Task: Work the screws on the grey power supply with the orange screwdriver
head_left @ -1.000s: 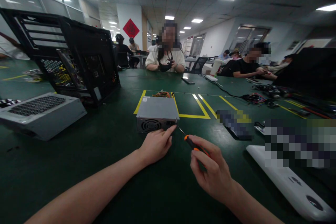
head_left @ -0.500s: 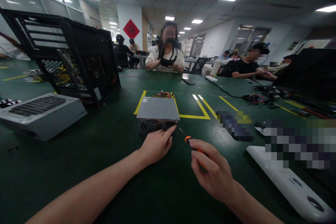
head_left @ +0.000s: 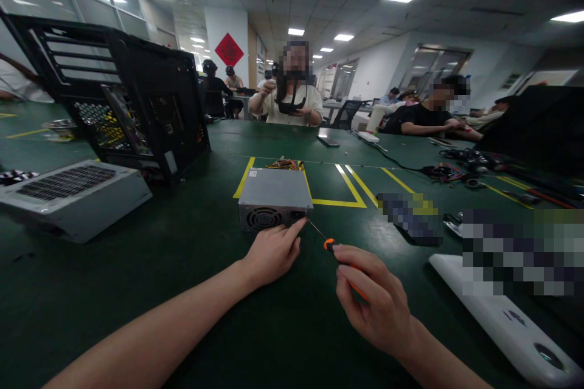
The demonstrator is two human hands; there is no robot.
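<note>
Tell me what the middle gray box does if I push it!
The gray box probably won't bend, since it looks like metal. Being low and wide, it would likely slide rather than tip. The colorful wires behind look thin and might flop.

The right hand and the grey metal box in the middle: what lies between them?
In the head view, the screwdriver, pointing from the right hand toward the metal box, over the green tabletop.
</note>
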